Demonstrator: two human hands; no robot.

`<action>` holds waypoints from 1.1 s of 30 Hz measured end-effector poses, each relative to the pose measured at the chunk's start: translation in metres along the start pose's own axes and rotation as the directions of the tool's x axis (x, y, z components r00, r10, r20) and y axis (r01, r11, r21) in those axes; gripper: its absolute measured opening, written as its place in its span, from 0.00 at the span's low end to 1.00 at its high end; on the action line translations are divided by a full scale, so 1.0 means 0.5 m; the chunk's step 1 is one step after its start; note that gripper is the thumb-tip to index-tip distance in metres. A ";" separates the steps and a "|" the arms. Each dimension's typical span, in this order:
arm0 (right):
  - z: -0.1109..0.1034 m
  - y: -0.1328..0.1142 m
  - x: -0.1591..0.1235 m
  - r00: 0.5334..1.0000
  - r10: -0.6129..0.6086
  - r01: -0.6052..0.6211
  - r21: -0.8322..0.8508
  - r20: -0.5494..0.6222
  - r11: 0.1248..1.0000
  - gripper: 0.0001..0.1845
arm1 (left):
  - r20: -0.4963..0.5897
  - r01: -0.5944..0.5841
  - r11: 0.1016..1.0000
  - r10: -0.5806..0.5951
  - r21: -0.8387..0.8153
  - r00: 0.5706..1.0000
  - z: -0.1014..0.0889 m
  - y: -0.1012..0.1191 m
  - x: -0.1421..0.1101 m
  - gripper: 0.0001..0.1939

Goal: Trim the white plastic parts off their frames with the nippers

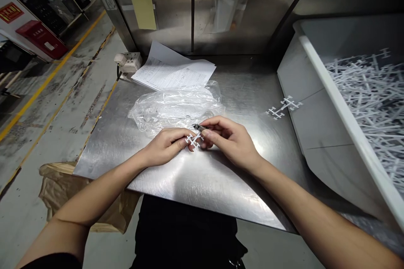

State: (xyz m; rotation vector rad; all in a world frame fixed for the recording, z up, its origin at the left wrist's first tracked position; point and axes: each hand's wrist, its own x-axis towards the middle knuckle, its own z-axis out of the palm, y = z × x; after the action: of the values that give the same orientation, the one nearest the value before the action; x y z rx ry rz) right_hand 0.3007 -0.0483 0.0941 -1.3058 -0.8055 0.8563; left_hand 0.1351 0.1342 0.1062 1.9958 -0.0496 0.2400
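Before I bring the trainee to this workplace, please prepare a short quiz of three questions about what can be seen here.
1. Multiple choice: what does the right hand hold?
A) a printed sheet
B) a small metal tool
C) a yellow note

2. True or false: the crumpled brown paper lies on top of the plastic bag.

3. Fill in: the left hand holds a white branched piece, while many more white pieces lie in the large ____.

Key: 1 B; 2 false; 3 bin.
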 end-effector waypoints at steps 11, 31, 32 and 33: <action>0.006 -0.006 -0.003 0.996 0.040 -0.043 -0.037 -0.082 0.998 0.17 | -0.207 0.077 0.982 -0.040 0.175 0.978 0.024 -0.005 -0.008 0.09; -0.035 -0.045 0.005 0.999 -0.021 0.035 -0.461 0.036 0.887 0.07 | -0.314 0.161 0.951 -0.074 0.263 0.946 0.024 -0.017 -0.012 0.10; -0.034 -0.044 0.004 0.999 -0.017 0.032 -0.465 0.036 0.885 0.07 | -0.313 0.163 0.950 -0.074 0.266 0.947 0.025 -0.017 -0.012 0.10; -0.034 -0.042 0.004 0.999 -0.014 0.030 -0.468 0.037 0.883 0.08 | -0.313 0.164 0.949 -0.075 0.271 0.947 0.025 -0.016 -0.012 0.10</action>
State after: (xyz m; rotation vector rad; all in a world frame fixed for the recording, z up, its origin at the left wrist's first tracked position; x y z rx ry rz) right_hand 0.3179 -0.0559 0.1136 -1.7052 -1.0972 0.6854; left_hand 0.1323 0.1261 0.0928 2.2256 0.3198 0.4923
